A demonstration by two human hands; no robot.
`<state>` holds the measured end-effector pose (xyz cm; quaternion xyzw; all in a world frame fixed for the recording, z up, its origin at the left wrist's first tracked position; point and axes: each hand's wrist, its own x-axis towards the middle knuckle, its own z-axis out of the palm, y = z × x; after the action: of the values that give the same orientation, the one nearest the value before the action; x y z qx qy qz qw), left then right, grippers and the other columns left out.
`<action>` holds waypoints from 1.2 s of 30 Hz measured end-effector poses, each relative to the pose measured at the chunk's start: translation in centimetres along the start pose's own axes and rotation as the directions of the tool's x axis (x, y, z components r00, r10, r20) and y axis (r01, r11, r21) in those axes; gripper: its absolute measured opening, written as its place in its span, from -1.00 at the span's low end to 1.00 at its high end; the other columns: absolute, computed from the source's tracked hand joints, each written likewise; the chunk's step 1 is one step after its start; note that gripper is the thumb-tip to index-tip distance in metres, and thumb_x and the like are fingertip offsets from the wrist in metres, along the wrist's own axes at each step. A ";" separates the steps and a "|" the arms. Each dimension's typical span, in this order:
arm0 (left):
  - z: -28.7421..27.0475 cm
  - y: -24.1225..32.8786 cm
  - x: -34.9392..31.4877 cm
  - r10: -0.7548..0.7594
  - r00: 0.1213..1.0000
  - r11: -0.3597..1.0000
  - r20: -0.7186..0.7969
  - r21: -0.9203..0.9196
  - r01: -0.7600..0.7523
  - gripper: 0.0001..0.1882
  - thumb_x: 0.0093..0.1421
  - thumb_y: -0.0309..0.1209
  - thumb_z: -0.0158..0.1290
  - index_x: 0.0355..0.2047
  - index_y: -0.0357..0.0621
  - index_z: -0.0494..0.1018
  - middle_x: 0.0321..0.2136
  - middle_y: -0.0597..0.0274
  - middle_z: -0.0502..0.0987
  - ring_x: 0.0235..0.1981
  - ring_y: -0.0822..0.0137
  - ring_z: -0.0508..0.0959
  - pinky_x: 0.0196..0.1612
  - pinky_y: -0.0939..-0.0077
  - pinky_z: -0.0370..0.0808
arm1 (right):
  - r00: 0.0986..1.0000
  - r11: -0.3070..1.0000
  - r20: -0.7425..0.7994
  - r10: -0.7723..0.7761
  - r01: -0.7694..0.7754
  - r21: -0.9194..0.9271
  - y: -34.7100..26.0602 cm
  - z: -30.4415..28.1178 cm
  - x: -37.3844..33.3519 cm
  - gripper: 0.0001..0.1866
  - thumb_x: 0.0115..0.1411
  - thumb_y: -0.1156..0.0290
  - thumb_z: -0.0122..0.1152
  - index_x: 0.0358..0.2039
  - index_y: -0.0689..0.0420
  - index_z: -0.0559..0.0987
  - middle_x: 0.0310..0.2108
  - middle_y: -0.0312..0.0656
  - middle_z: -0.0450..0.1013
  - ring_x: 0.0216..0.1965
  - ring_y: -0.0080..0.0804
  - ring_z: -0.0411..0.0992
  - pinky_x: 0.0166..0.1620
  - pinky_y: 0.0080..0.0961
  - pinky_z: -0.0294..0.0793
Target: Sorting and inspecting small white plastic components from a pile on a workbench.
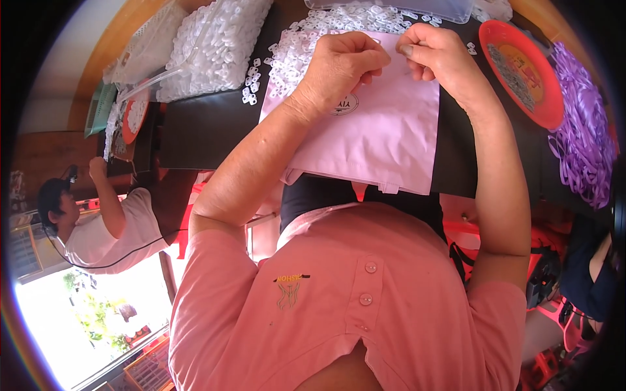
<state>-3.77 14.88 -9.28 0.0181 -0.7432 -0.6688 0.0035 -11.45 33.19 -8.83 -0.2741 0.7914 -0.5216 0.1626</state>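
Note:
My left hand (344, 67) is closed in a pinch above a pink cloth bag or sheet (365, 156) laid over the dark table. Across from it, a short gap away, my right hand (443, 60) is also pinched, thumb against fingers. Whatever small thing either hand holds is too small to make out. A heap of small white plastic pieces (287, 65) spreads on the cloth's far left part, partly behind my left hand. To the right of my right hand, a red plate (553, 111) carries many small metal-coloured pieces (512, 77).
A clear bag or bin of white pieces (218, 49) stands at the far left. A clear plastic container (417, 9) is at the far edge. Purple ribbons (583, 140) pile up right of the plate. A co-worker in a white shirt (124, 234) sits at left, near another red plate (135, 124).

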 end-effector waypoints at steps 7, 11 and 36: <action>-0.3 -1.0 -0.1 0.149 0.948 0.938 0.283 0.264 -0.226 -0.89 0.05 -0.47 0.17 -0.41 -0.25 0.58 -0.58 0.39 0.50 -0.59 0.64 0.39 -0.54 0.70 0.31 | 0.992 0.992 -0.115 -0.044 0.057 0.112 0.3 -0.4 0.2 -0.85 0.22 0.39 0.06 -0.28 0.16 0.55 -0.52 -0.41 0.39 -0.51 -0.67 0.36 -0.46 -0.70 0.25; -0.1 -0.5 0.0 0.100 0.983 0.973 0.157 0.190 -0.130 -0.86 0.09 -0.43 0.17 -0.38 -0.26 0.58 -0.55 0.35 0.53 -0.58 0.62 0.41 -0.54 0.72 0.32 | 0.990 0.984 -0.116 -0.077 0.094 0.151 0.6 -1.2 0.3 -0.83 0.24 0.39 0.08 -0.24 0.17 0.55 -0.50 -0.39 0.40 -0.47 -0.66 0.36 -0.42 -0.71 0.25; -1.5 0.9 0.3 -0.065 0.995 0.909 0.074 -0.408 0.089 -0.94 0.09 -0.60 0.17 -0.44 -0.22 0.51 -0.61 0.29 0.50 -0.66 0.52 0.42 -0.59 0.73 0.30 | 0.869 0.889 -0.192 -0.456 0.454 -0.056 -1.0 2.2 -0.8 -0.90 0.20 0.55 0.18 -0.26 0.25 0.57 -0.42 -0.38 0.49 -0.38 -0.72 0.38 -0.28 -0.73 0.38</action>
<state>-4.02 13.52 -8.20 0.0264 -0.5847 -0.8098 -0.0412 -9.35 31.71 -8.88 -0.3996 0.7194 -0.5663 -0.0461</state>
